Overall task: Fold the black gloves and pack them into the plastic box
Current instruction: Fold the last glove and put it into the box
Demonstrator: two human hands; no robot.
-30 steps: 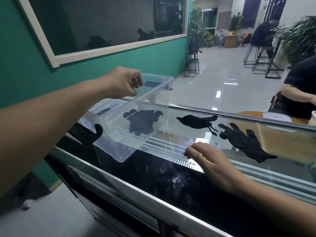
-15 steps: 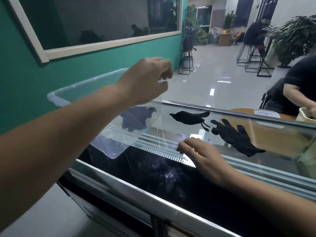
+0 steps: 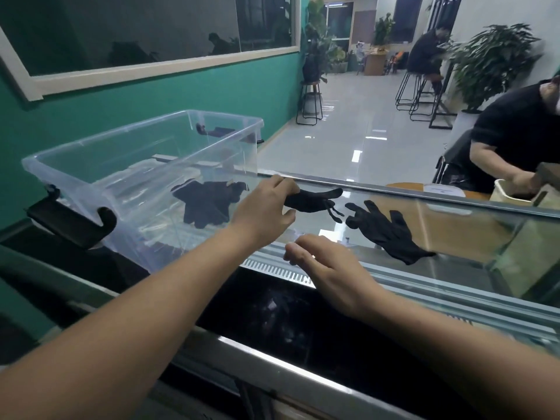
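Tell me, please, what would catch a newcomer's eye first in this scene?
Probably the clear plastic box at the left of the glass counter, with a black glove in it. Next, the left hand pinching a folded glove mid-counter, a flat glove lying to its right.

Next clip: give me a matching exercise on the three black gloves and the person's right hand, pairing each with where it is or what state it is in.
Column 1
1. glove in the plastic box
2. folded glove
3. flat glove
4. right hand

Column 2
A. pinched in the left hand's grip
B. lies spread out on the glass top, untouched
C. seen through the plastic box's clear wall
D. empty, fingers curled, near the glass top's front edge

Pairs: 1-C, 2-A, 3-B, 4-D
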